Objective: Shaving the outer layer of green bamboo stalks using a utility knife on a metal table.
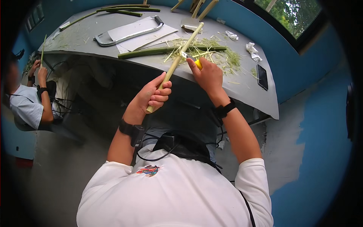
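My left hand (155, 92) is wrapped round the lower part of a pale peeled bamboo stick (192, 38), which slants up and away over the table's near edge. In my right hand (208, 75), closed with the thumb forward, is a yellow-handled knife (198, 63). Its short metal blade meets the stick about midway along; the exact blade shape is too small to tell. Beneath the stick lie a heap of thin bamboo shavings (231, 60) and a green bamboo pole (145, 53), unpeeled, along the table edge.
On the grey table (85, 28) are a hacksaw (130, 40) on white paper (136, 32), green bamboo poles (128, 9), a flat metal scraper (191, 23), crumpled tissues (253, 52) and a phone (262, 77). At left, another person (32, 96) sits holding a thin strip.
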Available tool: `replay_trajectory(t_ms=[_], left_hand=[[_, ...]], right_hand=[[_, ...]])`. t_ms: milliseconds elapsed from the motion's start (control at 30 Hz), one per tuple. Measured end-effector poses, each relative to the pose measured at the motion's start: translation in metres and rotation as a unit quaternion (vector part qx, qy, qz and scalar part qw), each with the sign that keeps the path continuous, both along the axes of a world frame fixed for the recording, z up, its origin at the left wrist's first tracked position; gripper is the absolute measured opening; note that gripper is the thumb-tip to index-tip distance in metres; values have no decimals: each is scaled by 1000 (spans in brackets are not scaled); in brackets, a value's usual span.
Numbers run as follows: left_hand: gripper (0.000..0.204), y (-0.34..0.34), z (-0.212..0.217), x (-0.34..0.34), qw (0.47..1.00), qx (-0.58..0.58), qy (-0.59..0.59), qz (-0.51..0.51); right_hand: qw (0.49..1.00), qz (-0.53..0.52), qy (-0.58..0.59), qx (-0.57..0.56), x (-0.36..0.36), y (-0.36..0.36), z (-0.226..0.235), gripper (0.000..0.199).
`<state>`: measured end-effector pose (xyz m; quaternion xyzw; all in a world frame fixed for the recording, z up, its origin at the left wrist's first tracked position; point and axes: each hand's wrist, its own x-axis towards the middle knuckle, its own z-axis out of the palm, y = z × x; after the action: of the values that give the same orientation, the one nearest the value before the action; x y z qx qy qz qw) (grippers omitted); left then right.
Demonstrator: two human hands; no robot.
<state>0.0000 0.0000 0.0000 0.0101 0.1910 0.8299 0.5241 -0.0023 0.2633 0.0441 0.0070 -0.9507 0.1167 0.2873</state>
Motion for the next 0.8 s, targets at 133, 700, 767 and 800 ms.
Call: replay_trajectory(t_ms=[133, 700, 767, 800], left_hand=[[46, 18, 8, 8, 1000, -21, 18, -3], [44, 51, -22, -7, 985, 158, -29, -57], [43, 51, -22, -5, 987, 147, -33, -55], [42, 51, -18, -6, 988, 141, -32, -55]], right_hand=[[997, 51, -18, -51, 8, 3, -3, 71], [996, 45, -54, -45, -3, 23, 7, 81], [996, 43, -62, -45, -3, 23, 6, 81], [996, 42, -64, -45, -5, 23, 6, 81]])
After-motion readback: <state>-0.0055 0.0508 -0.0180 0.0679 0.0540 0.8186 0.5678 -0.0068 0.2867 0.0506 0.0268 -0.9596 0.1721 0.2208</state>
